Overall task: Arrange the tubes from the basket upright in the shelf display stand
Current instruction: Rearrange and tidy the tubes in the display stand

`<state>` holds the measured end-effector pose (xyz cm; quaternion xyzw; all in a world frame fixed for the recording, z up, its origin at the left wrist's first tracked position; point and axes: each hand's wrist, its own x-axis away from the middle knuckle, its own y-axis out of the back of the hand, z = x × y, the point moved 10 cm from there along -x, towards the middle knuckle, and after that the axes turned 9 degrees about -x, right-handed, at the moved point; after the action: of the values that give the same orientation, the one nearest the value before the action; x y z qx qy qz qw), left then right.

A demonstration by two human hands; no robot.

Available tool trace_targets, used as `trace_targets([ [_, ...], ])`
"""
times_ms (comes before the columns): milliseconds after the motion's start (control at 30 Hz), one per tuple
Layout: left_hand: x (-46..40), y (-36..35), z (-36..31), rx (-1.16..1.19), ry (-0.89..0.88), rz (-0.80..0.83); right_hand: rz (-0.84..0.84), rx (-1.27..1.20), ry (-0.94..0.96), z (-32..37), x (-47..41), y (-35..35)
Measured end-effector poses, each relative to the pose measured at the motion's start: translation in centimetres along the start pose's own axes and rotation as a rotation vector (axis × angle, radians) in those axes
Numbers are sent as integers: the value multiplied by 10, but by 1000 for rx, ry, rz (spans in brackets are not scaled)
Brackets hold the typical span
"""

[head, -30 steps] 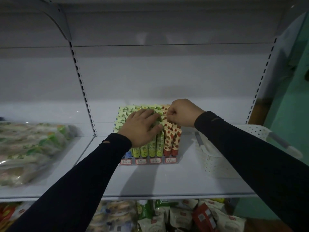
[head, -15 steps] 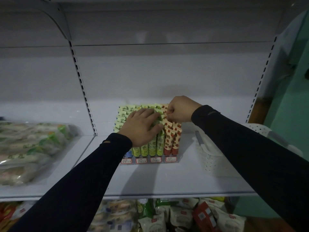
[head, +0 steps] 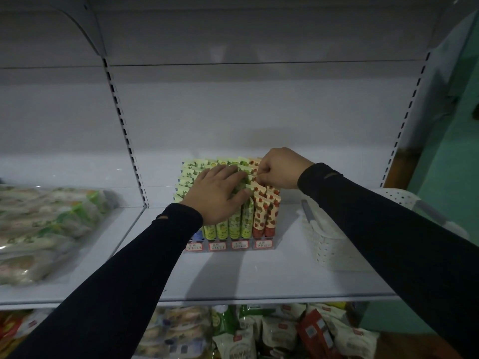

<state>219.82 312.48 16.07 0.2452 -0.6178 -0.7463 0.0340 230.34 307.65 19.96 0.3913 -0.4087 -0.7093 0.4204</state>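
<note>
A clear display stand (head: pixel 229 246) with red-bordered price labels sits mid-shelf, packed with several upright tubes: green-printed ones (head: pixel 234 226) on the left and centre, red strawberry-printed ones (head: pixel 264 218) in the right rows. My left hand (head: pixel 216 194) lies flat, fingers spread, pressing on the tops of the green tubes. My right hand (head: pixel 280 168) is curled at the back right of the stand, fingertips pinching the flat top of a strawberry tube (head: pixel 255 174). The white perforated basket (head: pixel 326 244) stands to the right, mostly hidden by my right sleeve.
The stand rests on a white shelf (head: pixel 246 278) with a slotted upright (head: pixel 124 125) to its left. Bagged green-and-white packets (head: pixel 44 224) lie on the neighbouring shelf at left. Snack bags (head: pixel 259 332) fill the shelf below. A green wall (head: pixel 451 151) is at right.
My right hand has shifted slightly up and back along the strawberry rows, still pinching at tube tops. My left hand stays pressed on the green tubes.
</note>
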Motion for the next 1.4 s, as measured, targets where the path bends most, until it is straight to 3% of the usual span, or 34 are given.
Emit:
trace_targets([
  [300, 0, 1, 1, 4, 9, -7, -260, -163, 26, -8, 31, 45],
  [533, 5, 13, -4, 21, 8, -54, -171, -151, -41, -22, 56, 29],
  [700, 7, 9, -12, -48, -18, 3, -114, -165, -79, -28, 54, 11],
  [1300, 7, 1, -7, -44, 12, 38, -133, -157, -101, -34, 47, 8],
  [1400, 8, 2, -7, -30, 9, 31, -256, -155, -66, -31, 57, 23],
])
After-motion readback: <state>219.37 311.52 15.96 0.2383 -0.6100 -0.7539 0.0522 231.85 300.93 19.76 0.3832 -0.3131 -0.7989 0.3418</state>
